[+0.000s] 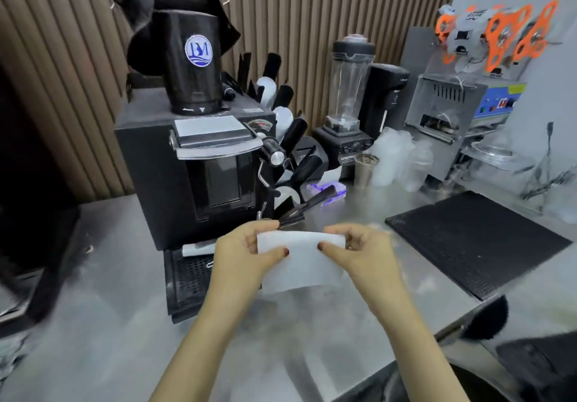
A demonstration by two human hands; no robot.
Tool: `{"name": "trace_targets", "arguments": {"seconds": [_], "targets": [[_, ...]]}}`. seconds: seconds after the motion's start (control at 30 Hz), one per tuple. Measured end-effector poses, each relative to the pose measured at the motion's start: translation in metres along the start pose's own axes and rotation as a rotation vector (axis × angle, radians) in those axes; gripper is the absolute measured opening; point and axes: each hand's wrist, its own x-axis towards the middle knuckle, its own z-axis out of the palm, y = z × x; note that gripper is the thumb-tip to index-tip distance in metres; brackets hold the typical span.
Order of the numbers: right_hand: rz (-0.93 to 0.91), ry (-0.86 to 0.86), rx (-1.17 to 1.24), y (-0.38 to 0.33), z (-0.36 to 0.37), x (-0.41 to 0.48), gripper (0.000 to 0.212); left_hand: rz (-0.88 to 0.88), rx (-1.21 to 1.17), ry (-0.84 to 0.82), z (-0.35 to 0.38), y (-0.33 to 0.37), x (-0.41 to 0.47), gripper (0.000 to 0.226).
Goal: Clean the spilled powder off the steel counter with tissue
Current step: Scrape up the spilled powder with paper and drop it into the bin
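We see the left hand & right hand each pinching a top corner of a white rectangular tissue sheet (held between them, above the grey steel counter); black coffee grinder just beyond left hand.

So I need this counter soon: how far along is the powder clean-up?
Done: a tissue is picked up. In hand: the left hand and right hand pinch its top corners, holding it over the steel counter. Left: all the wiping; a pale powdery film seems to lie beside the right hand.
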Motion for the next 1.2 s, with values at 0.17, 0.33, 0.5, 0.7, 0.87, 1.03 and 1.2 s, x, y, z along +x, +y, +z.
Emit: {"name": "trace_targets", "arguments": {"seconds": [0.17,0.33,0.5,0.7,0.87,1.03,1.2], "targets": [[-0.136,-0.070,-0.032,-0.005,0.013,-0.006,0.033,0.054,0.173,0.060,-0.018,0.003,-0.009,0.025],[-0.124,-0.211,0.065,0.004,0.017,-0.007,0.021,0.075,0.240,0.065,-0.029,-0.001,-0.015,0.027],[-0.036,-0.252,0.159,0.005,0.027,-0.001,0.032,0.007,0.177,0.015,-0.030,-0.003,-0.016,0.022],[0.002,-0.318,0.287,0.001,0.030,0.002,0.034,-0.080,0.031,0.060,-0.034,-0.007,-0.019,0.032],[-0.001,-0.319,0.323,0.006,0.028,0.007,0.052,-0.087,-0.046,0.125,-0.030,-0.005,-0.023,0.044],[0.030,-0.416,0.289,0.018,0.030,0.007,0.044,-0.128,-0.037,0.145,-0.027,-0.009,-0.030,0.040],[0.051,-0.522,0.331,0.024,0.033,0.009,0.019,-0.164,-0.005,0.142,-0.031,-0.009,-0.038,0.019]]}}
